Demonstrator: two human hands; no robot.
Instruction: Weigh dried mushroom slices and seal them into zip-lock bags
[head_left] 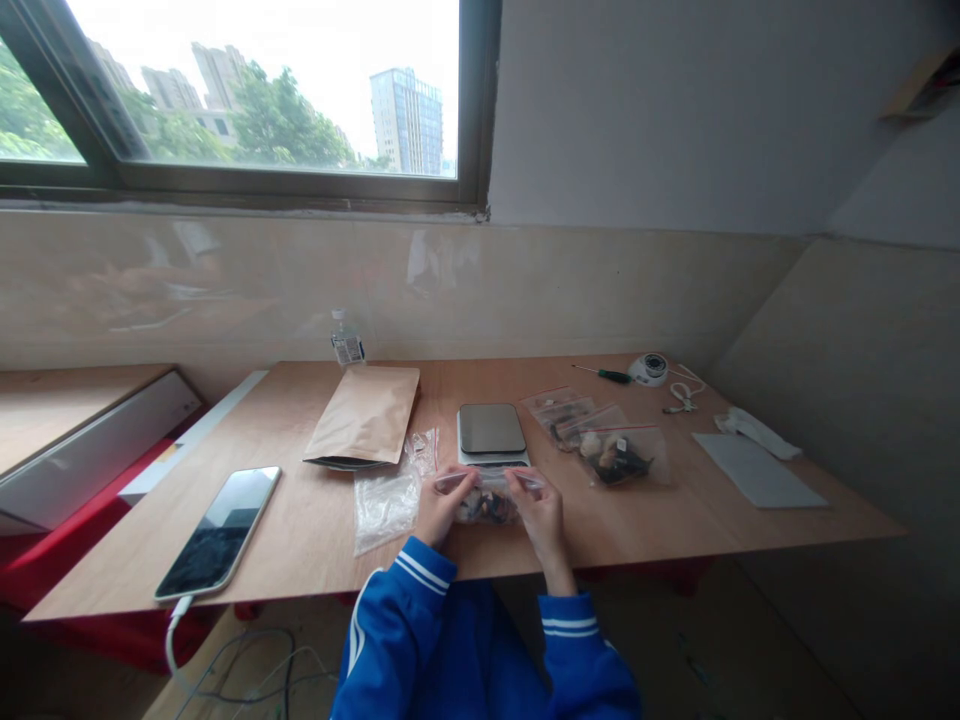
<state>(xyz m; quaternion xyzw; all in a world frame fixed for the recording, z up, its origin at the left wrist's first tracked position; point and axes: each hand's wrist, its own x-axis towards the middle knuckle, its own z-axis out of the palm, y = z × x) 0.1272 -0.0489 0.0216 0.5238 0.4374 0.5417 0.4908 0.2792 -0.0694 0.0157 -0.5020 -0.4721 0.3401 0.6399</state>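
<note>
A clear zip-lock bag point(489, 508) with dark and pale pieces inside lies at the table's front edge. My left hand point(444, 500) pinches its top edge on the left, and my right hand point(540, 508) pinches the same edge on the right. What the pieces are I cannot make out. Just behind the bag stands a small kitchen scale point(492, 430) with a bare metal plate. Flat clear plastic bags point(386, 505) lie beside my left hand. Filled zip-lock bags point(619, 457) rest to the right of the scale.
A brown paper pouch point(367, 415) lies behind the flat bags, near a plastic bottle point(347, 340). On the left is a phone point(221, 535) with a cable. At the right are a screwdriver point(613, 376), a white dome camera point(649, 370) and a white sheet point(757, 470).
</note>
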